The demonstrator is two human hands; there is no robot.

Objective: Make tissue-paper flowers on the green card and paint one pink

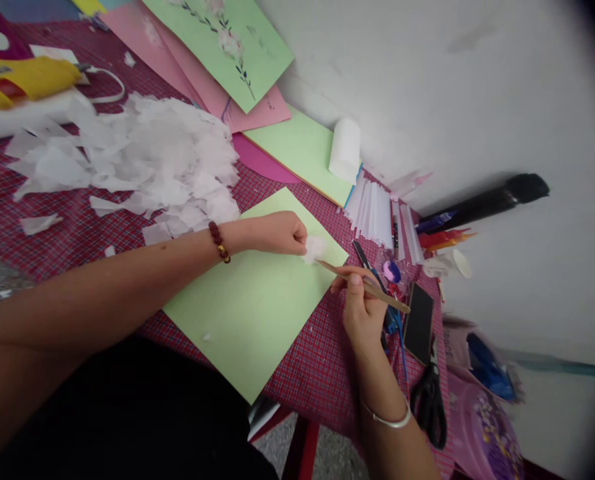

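Observation:
On the plaid cloth in front of me lies a pale green sheet of paper (247, 307). Near its far right corner sits a small white tissue-paper flower (315, 249). The closed fingers of my left hand (291, 233) pinch at the flower's left edge. Between the thumb and fingers of my right hand (361, 303) is a flat wooden stick (370, 288), its pointed tip at the flower's lower right side. A tiny white scrap (206, 337) rests on the lower part of the sheet.
A big heap of white tissue pieces (167, 147) lies left, beside a yellow glue gun (32, 79). A green card with flowers (227, 47) tops pink sheets behind. Black scissors (430, 400), a dark phone-like slab (419, 323) and white paper strips (372, 207) lie right, by the wall.

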